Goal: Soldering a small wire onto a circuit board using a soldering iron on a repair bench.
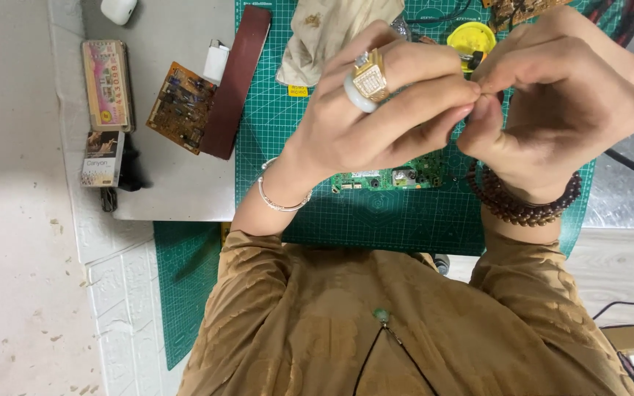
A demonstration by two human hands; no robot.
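both hands raised above the green cutting mat (405, 220): left hand (376, 110) and right hand (559, 103) pinch a small dark part (472, 60) between meeting fingertips. fine manipulation in hand; steady grip needed. green circuit board (390, 178) lies beneath.

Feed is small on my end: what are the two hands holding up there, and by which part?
Left hand and right hand pinch something tiny between their meeting fingertips. It is too small and hidden to identify.
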